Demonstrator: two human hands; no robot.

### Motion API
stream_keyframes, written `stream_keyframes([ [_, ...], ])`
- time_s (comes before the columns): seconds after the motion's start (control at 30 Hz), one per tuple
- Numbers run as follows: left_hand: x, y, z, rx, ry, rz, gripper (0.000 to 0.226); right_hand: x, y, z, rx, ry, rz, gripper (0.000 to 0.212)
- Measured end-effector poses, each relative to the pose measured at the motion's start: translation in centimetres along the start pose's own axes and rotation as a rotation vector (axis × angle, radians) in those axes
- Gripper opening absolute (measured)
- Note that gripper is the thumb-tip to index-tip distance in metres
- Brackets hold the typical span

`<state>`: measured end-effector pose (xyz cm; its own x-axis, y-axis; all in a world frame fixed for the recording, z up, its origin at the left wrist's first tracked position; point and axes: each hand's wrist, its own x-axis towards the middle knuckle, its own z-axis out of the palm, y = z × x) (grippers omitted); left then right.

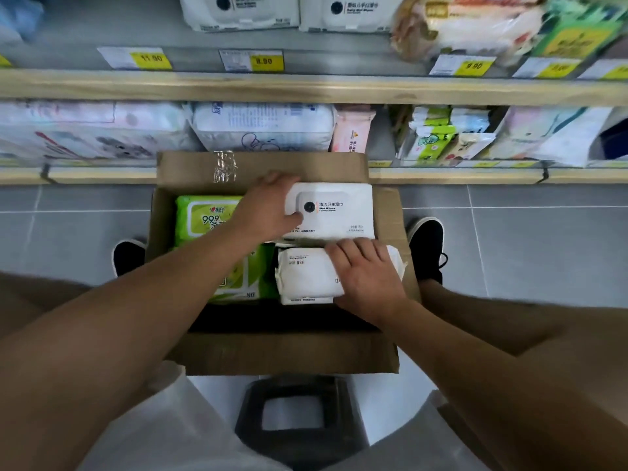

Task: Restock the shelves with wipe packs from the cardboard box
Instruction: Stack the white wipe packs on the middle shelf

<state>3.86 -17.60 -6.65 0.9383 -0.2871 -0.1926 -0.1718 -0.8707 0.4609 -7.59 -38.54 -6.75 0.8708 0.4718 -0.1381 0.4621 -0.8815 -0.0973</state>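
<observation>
An open cardboard box stands on the floor before the shelves. Inside lie green wipe packs on the left and white ones on the right. My left hand grips the left end of a white wipe pack with a black dot lid, thumb on its top, at the box's far right. My right hand lies over a second white wipe pack nearer me, fingers bent over its far edge.
Two shelves face me, stocked with wipe packs and yellow price tags; matching white packs sit on the upper one. A black stool is under me. My shoes flank the box on the grey tiled floor.
</observation>
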Motion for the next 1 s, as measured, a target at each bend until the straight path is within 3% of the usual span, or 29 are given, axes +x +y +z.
stream_keyframes([
  [0.23, 3.6, 1.3, 1.2, 0.251, -0.245, -0.054, 0.097, -0.4, 0.2, 1.8, 0.032, 0.033, -0.003, 0.083],
  [0.33, 3.5, 1.2, 1.0, 0.237, -0.303, -0.027, 0.085, -0.6, 0.6, 2.3, 0.017, 0.012, -0.033, 0.089],
  [0.43, 2.8, 0.9, 1.1, 0.007, -0.299, -0.006, 0.060, -0.6, 0.6, 2.7, 0.006, 0.019, -0.051, 0.086],
  [0.5, 3.0, 1.1, 0.9, -0.083, -0.342, -0.061, 0.058, -0.5, 0.8, 2.6, 0.005, 0.012, -0.055, 0.088],
  [0.7, 3.9, 1.4, 1.0, -0.071, -0.531, -0.103, 0.095, -0.7, 1.0, 2.3, -0.004, 0.006, -0.067, 0.086],
  [0.83, 3.7, 2.1, 0.6, 0.005, -0.496, -0.120, 0.090, -0.7, 1.0, 2.3, 0.002, -0.020, -0.075, 0.090],
  [1.0, 1.3, 2.5, 0.0, 0.166, -0.272, -0.046, 0.095, -0.1, 0.7, 1.8, 0.043, -0.006, -0.039, 0.095],
])
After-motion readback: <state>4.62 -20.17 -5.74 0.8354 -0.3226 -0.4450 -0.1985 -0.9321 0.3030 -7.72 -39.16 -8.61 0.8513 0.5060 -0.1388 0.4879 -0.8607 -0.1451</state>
